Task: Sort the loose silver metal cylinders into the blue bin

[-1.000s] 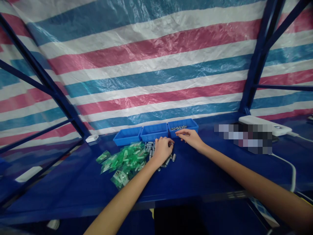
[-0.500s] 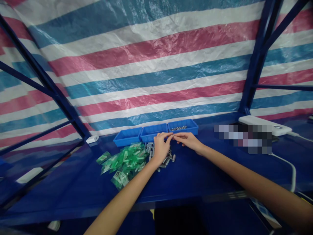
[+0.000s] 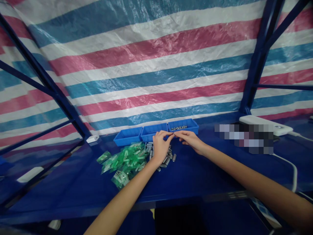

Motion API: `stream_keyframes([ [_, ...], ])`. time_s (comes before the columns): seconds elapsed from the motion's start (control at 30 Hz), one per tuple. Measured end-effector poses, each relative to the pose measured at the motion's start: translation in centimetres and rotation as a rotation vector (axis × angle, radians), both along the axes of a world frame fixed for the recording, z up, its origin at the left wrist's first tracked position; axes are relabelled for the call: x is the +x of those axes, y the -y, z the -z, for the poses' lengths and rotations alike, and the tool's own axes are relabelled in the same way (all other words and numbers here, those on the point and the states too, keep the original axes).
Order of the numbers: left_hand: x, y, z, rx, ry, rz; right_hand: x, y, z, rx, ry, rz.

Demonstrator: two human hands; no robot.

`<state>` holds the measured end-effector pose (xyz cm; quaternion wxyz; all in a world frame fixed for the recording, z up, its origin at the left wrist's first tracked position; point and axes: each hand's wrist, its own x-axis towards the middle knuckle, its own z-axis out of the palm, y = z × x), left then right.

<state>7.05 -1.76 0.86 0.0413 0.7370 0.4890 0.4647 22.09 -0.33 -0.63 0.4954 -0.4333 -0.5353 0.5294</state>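
Note:
My left hand (image 3: 160,145) hovers over a heap of small grey metal cylinders (image 3: 168,158) on the blue shelf, its thumb and fingers pinched together. My right hand (image 3: 189,138) meets it fingertip to fingertip just in front of the blue trays, also pinched; a tiny piece may be between the two hands, too small to name. Three small blue trays stand in a row behind: the left tray (image 3: 127,135), the middle tray (image 3: 153,131) and the right tray (image 3: 183,126), which holds several grey pieces. A pile of green plastic bags (image 3: 124,161) lies left of the cylinders.
A striped plastic sheet (image 3: 151,65) closes the back. Dark blue frame bars (image 3: 49,81) slant at left and a post (image 3: 256,58) stands at right. A white device (image 3: 266,125) with a cable (image 3: 290,166) lies at right; a small white block (image 3: 92,138) at left.
My left hand has lifted off the heap of cylinders and my right hand has come back from the right tray; their fingertips now meet.

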Motion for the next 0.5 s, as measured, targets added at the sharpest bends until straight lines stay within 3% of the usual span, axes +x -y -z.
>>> stream_keyframes([
  [0.2, 0.02, -0.1, 0.44, 0.048, -0.124, -0.074, -0.03, -0.11, 0.1, 0.047, 0.039, 0.018],
  [0.5, 0.13, 0.06, 0.56, 0.047, -0.182, -0.094, -0.17, 0.47, -0.42, -0.022, 0.028, -0.019],
])
